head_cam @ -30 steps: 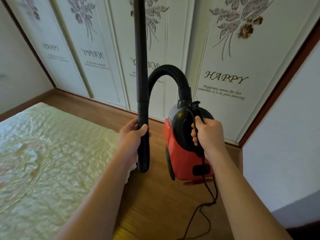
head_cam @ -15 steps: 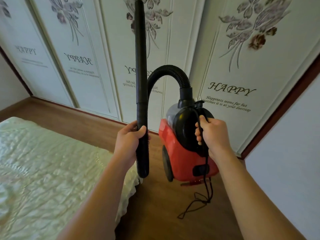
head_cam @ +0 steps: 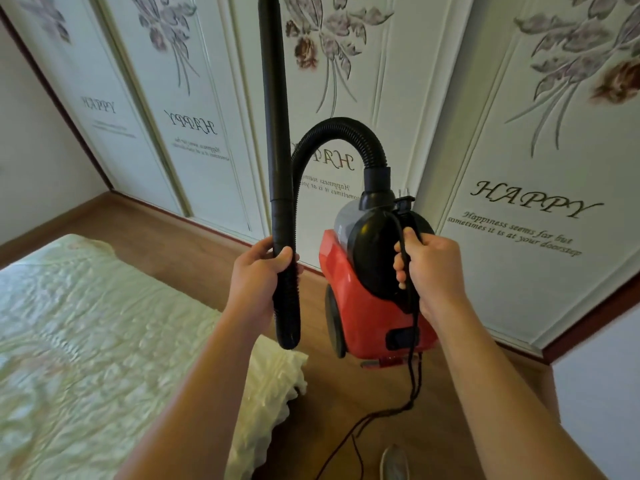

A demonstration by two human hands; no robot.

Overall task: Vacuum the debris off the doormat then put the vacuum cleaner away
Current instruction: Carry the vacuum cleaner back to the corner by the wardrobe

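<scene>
Floral wardrobe doors [head_cam: 502, 278] are backing a wooden floor [head_cam: 173, 220] and a bed [head_cam: 86, 323]. Left hand [head_cam: 258, 278] is gripping the upright black tube [head_cam: 275, 133] where it joins the hose [head_cam: 339, 124]; right hand [head_cam: 433, 271] is gripping the handle [head_cam: 415, 220] and cord [head_cam: 414, 372] of the red vacuum [head_cam: 360, 323], holding it up near the doors.

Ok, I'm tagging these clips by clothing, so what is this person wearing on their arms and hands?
Nothing that shows. The left forearm and right forearm are bare down to the bottom edge of the picture, with no sleeve or cuff in view. The left hand and right hand are ungloved. No watch, bracelet or ring is visible on either.
</scene>
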